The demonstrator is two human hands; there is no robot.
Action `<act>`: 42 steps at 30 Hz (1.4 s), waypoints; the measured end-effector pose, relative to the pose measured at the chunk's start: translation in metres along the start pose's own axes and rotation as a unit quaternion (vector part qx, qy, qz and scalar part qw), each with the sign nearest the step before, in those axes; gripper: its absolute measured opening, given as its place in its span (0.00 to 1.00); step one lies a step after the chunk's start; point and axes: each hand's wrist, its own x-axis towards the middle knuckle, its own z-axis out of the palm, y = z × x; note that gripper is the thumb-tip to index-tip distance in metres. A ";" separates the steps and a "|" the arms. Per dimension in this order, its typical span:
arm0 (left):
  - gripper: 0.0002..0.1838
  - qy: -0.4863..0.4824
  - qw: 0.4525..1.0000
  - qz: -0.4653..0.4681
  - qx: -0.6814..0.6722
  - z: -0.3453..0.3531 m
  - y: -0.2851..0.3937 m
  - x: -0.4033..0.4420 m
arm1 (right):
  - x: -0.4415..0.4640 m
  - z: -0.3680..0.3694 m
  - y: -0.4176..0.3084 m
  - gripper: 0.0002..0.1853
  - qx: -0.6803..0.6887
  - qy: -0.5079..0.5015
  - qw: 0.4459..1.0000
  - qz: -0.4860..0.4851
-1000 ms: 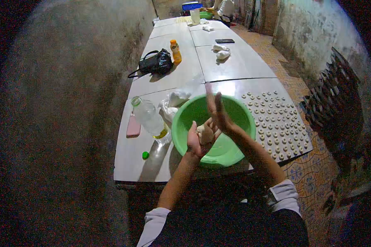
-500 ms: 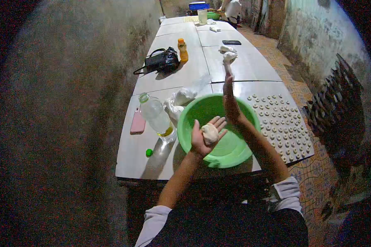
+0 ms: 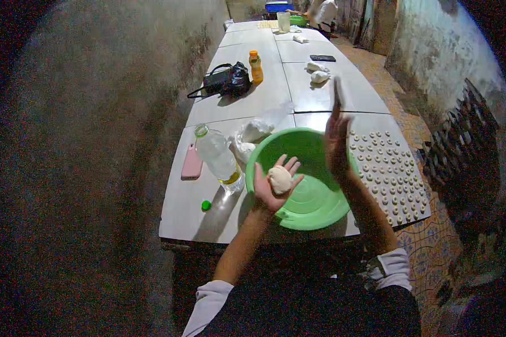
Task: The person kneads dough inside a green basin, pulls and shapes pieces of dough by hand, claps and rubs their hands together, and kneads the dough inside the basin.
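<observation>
A pale, rounded piece of dough [image 3: 280, 180] rests on the palm of my left hand [image 3: 269, 191], which is turned up with its fingers spread. Held upright over the right side of the green basin [image 3: 303, 222], my right hand [image 3: 337, 146] is open, its fingers stretched and blurred, with nothing in it. The left hand hovers over the basin's near left side. To its left stands an uncapped clear bottle [image 3: 216, 154] with a yellow label, and a green cap [image 3: 206, 205] lies in front of it.
Many small dough rings [image 3: 385, 171] lie in rows on the right. Left of the basin are a pink phone [image 3: 191, 163] and white plastic bags [image 3: 247, 137]. Farther back are a black bag [image 3: 230, 81], an orange bottle [image 3: 256, 67] and a dark phone [image 3: 322, 58]. Another person [image 3: 323, 14] stands at the far end.
My right hand has moved to the right, farther from the dough. My left hand has shifted slightly left with the dough on its palm. The view has turned a little.
</observation>
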 end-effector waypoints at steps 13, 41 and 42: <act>0.45 -0.049 0.996 -0.045 -0.055 0.019 -0.008 0.001 | 0.011 -0.006 -0.030 0.47 0.410 0.095 0.907 0.021; 0.49 -0.100 0.995 -0.011 -0.014 0.021 -0.005 -0.001 | -0.001 -0.035 -0.022 0.37 0.403 0.123 0.905 0.053; 0.49 -0.089 0.996 -0.005 -0.015 0.018 -0.003 -0.003 | -0.001 -0.046 -0.030 0.37 0.399 0.132 0.907 0.032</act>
